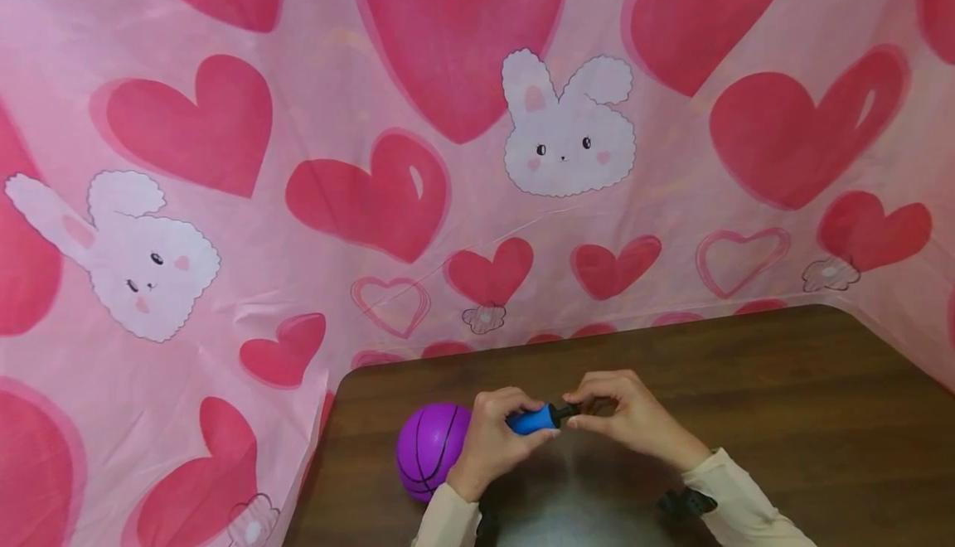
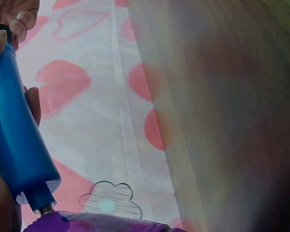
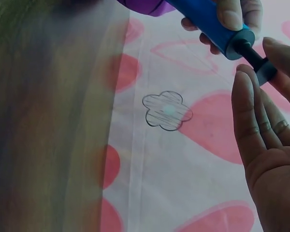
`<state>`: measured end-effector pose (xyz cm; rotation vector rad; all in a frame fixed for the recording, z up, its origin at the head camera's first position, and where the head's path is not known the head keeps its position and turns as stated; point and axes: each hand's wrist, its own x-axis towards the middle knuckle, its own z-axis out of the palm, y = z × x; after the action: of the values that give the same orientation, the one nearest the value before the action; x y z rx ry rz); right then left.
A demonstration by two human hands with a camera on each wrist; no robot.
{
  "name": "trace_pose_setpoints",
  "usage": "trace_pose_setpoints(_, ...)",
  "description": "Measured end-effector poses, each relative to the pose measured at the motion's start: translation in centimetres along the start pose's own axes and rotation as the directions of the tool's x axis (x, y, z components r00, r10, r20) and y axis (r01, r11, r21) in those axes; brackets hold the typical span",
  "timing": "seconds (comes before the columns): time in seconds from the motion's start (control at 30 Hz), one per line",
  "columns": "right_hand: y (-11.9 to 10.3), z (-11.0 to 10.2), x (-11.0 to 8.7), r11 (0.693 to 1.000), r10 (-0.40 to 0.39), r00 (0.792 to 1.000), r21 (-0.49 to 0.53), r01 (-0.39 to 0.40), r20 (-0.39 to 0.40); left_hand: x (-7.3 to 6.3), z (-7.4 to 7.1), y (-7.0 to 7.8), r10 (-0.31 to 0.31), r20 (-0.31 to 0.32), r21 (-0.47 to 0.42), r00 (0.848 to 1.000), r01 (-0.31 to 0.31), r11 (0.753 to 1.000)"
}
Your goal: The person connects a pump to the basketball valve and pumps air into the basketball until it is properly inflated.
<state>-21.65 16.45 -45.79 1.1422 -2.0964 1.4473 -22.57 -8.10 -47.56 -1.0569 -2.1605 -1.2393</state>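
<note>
A blue hand pump (image 1: 533,421) lies in my left hand (image 1: 496,438), whose fingers and thumb curl round its barrel. At the far end, my right hand (image 1: 634,414) pinches the black plunger handle (image 3: 266,71) between thumb and fingertips. A short length of black rod shows between the handle and the barrel. In the left wrist view, the pump's nozzle end has a metal needle (image 2: 47,209) that meets the purple ball (image 2: 92,223). That ball, with black basketball lines, is just left of my left hand in the head view, partly hidden behind it.
A dark brown wooden table (image 1: 746,381) spreads beneath the hands. Behind it and to the left hangs a pink cloth (image 1: 321,91) printed with hearts and rabbits. Pale sleeves (image 1: 749,501) cover both forearms, and a dark strap device (image 1: 686,503) sits at the right wrist.
</note>
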Motion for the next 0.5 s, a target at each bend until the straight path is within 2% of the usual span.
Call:
trace_pose_setpoints(0.27,-0.7,-2.5,0.0,0.999,0.041,0.999,-0.022,-0.041,0.017,-0.1,0.0,-0.1,-0.013,0.0,-0.008,1.0,0.013,1.0)
trace_pose_setpoints(0.43,-0.9,-4.9,-0.2,0.993,0.101,0.994,-0.067,-0.099,0.032,0.0,-0.1,-0.4,0.031,-0.018,0.019,0.999,-0.031,0.999)
trace_pose_setpoints(0.5,-1.0,-5.8,-0.2,0.993,0.096,0.995,-0.074,-0.093,0.037,-0.1,-0.2,-0.4,0.032,-0.021,0.023,0.999,-0.031,0.999)
